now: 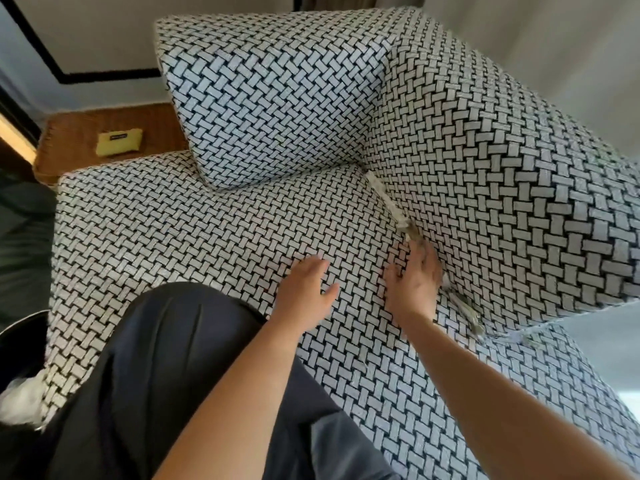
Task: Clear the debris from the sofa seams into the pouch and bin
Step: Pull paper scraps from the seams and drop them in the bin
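**Debris along the sofa seam, pouch off the seat**

Pale shredded debris (385, 199) lies strung along the seam (363, 167) where the woven-pattern sofa seat (207, 220) meets the right back cushion (485, 168). More sits near the seat's front right edge. A small yellow pouch (118, 142) lies flat on a wooden side table (69, 150) beyond the seat's far left corner.

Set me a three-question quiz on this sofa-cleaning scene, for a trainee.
1. True or false: the left hand lies open on the seat cushion.
2. The yellow pouch lies: A) on the sofa seat; B) on the wicker table beside the sofa; C) in the bin.
3. Which hand reaches the pale debris in the seam?
Key: 1 true; 2 B; 3 the right hand.
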Demonstrator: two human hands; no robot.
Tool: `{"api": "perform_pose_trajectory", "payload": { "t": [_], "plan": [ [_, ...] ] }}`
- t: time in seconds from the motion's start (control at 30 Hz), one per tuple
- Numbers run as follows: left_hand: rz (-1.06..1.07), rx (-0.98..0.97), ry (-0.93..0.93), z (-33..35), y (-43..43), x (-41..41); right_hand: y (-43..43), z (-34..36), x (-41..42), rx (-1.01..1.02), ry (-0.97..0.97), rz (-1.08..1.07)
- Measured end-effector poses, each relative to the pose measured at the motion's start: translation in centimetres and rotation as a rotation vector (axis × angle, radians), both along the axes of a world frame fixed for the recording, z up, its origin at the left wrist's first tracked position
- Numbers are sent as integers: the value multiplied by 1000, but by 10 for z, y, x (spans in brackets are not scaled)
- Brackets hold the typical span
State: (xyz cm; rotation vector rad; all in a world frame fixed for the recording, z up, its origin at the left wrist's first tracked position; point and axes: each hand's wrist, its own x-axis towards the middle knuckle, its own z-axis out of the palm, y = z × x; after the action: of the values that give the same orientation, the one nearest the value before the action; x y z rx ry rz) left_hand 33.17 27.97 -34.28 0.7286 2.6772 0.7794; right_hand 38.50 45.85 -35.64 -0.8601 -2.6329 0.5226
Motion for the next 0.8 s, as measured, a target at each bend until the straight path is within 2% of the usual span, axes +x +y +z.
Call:
{"api": "perform_pose_trajectory", "payload": {
  "t": [0.07, 0.23, 0.47, 0.8],
  "plan": [
    [-22, -39, 55, -10, 8, -1, 4, 1, -6, -76, 40, -63],
    [-59, -35, 95, -27, 27, -9, 13, -6, -18, -106, 38, -139],
    [-164, -91, 268, -34, 55, -29, 24, -11, -37, -169, 39, -226],
    [-233, -144, 382, -34, 117, -80, 26, -18, -49, -4, -62, -285]
  ]
}}
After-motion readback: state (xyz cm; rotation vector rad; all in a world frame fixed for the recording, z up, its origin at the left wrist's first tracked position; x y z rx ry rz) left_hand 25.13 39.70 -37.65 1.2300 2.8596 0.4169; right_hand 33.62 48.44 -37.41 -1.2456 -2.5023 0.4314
